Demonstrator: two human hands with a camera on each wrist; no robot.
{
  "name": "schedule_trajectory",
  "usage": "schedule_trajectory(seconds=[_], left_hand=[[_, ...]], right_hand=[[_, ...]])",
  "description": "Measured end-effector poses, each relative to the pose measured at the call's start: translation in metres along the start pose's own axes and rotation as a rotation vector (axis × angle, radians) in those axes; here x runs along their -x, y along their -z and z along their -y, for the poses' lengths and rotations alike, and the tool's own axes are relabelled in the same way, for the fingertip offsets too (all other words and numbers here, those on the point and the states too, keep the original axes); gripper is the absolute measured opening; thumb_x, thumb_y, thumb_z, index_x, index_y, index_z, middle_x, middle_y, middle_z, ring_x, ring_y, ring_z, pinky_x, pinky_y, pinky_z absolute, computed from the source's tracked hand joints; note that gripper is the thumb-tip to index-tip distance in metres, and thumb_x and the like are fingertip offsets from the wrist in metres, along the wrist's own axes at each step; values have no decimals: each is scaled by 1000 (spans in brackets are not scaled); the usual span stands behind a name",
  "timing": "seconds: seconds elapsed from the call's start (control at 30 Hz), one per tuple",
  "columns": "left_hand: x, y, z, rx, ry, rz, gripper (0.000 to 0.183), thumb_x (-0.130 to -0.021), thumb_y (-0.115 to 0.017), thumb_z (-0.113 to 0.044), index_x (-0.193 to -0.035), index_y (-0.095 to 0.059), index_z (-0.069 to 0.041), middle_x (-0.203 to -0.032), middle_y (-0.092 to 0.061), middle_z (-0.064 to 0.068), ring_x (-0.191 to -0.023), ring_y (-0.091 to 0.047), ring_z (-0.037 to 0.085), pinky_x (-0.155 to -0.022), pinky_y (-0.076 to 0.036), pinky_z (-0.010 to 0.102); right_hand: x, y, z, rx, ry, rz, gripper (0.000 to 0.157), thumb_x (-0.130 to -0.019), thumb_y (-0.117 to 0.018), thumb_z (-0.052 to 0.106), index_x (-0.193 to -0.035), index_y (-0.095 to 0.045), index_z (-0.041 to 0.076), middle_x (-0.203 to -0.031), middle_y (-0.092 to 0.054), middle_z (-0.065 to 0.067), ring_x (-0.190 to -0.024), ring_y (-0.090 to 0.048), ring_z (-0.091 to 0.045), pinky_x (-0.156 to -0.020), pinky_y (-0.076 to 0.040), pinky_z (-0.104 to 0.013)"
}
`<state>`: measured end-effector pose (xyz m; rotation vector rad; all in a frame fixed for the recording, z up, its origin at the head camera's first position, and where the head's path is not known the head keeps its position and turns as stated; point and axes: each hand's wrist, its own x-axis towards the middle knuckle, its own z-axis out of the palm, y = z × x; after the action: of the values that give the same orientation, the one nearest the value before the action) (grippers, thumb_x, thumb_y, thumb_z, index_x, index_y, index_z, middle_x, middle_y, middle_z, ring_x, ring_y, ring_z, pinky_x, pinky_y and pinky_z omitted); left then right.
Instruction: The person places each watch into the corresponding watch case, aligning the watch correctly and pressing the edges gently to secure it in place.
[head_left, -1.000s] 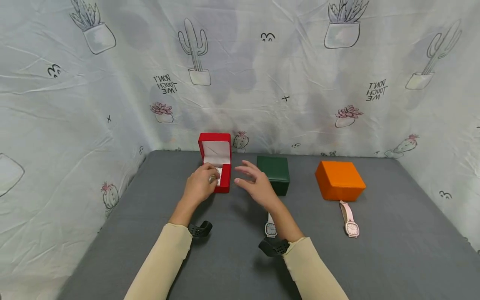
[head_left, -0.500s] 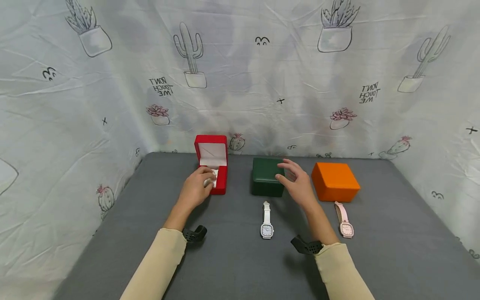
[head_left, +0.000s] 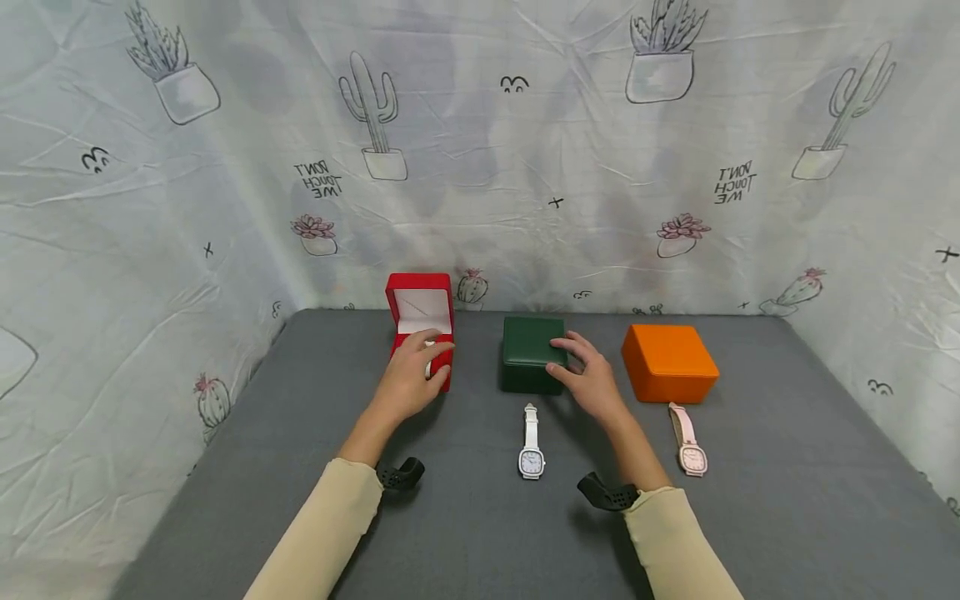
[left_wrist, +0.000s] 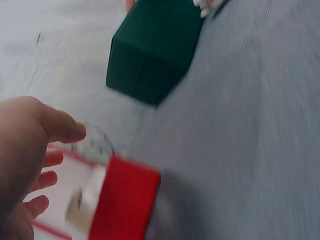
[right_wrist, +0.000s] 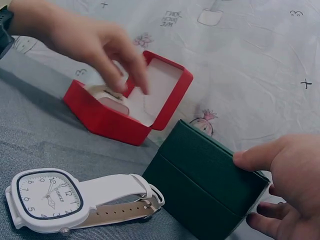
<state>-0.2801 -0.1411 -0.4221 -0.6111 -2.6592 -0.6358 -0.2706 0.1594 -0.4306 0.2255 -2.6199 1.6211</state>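
My left hand (head_left: 407, 379) hovers over an open red watch box (head_left: 442, 358), its fingers loosely bent and nothing between them. Inside that box a light-coloured watch (right_wrist: 114, 103) sits on its cushion, partly covered by the hand in the head view. At the closed green watch box (head_left: 532, 340), my right hand (head_left: 591, 382) grips the right side, thumb on the near edge and fingers along the side. A white watch (head_left: 532, 446) with a squarish dial lies flat in front of the green box.
To the right stands a closed orange box (head_left: 670, 362), with a pink watch (head_left: 691, 446) lying before it. A grey cloth (head_left: 472, 533) covers the table. Behind the boxes hangs a patterned white curtain (head_left: 465, 150).
My right hand has moved right from between the red and green boxes, then in against the green box's right side. My left hand has lifted slightly from the watch in the red box, fingers spreading.
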Motion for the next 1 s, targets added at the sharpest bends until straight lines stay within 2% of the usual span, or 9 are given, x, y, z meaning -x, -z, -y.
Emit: schedule_trajectory(seconds=[0.17, 0.27, 0.37, 0.63, 0.73, 0.87, 1.0], left_hand=[[-22, -14, -26, 40, -90, 102, 45, -88, -71, -25, -130, -60, -17, -142, -48, 10, -132, -44, 28, -109, -41, 51], [-34, -23, -38, 76, -130, 174, 52, -87, -71, -32, -136, -55, -21, -146, -43, 7, -135, -40, 26, -108, -43, 48], [-42, -33, -46, 98, -154, 216, 57, -86, -73, -36, -138, -53, -25, -150, -38, 5, -137, -38, 25, -105, -45, 46], [-52, -53, -57, 118, -261, 224, 59, -84, -75, -32, -138, -54, -23, -154, -35, 6, -145, -29, 27, -108, -43, 45], [-53, -59, -59, 97, -263, 238, 59, -86, -73, -30, -140, -52, -24, -154, -37, 6, -147, -27, 30, -109, -41, 48], [-52, -62, -59, 81, -255, 231, 58, -86, -73, -28, -140, -52, -25, -153, -40, 6, -146, -29, 31, -110, -39, 51], [-52, -63, -59, 83, -275, 207, 58, -85, -73, -28, -139, -53, -25, -152, -42, 6, -145, -31, 30, -111, -38, 51]], right_hand=[[-1, 2, -3, 4, -1, 18, 52, -90, -69, 17, -138, -51, 9, -159, -23, -17, -143, -32, -37, -110, -38, -49], [0, 2, -4, -12, 10, 22, 57, -88, -70, 13, -140, -49, 8, -159, -22, -18, -142, -34, -37, -110, -38, -49], [0, 2, -6, -14, 25, 30, 61, -87, -71, 11, -142, -46, 9, -159, -22, -18, -142, -34, -38, -110, -38, -50], [-2, -2, -8, 9, 69, 47, 68, -87, -71, 10, -147, -38, 10, -159, -21, -20, -140, -34, -42, -108, -40, -53], [-2, -2, -9, 14, 64, 43, 75, -86, -72, 10, -150, -33, 12, -157, -25, -19, -139, -36, -43, -106, -41, -54], [-8, -1, -13, 20, 49, 79, 90, -84, -76, 17, -155, -20, 16, -157, -26, -19, -140, -35, -43, -103, -44, -54], [-22, 6, -23, 40, 34, 163, 108, -79, -80, 24, -157, -5, 24, -159, -21, -17, -139, -36, -40, -102, -45, -54]])
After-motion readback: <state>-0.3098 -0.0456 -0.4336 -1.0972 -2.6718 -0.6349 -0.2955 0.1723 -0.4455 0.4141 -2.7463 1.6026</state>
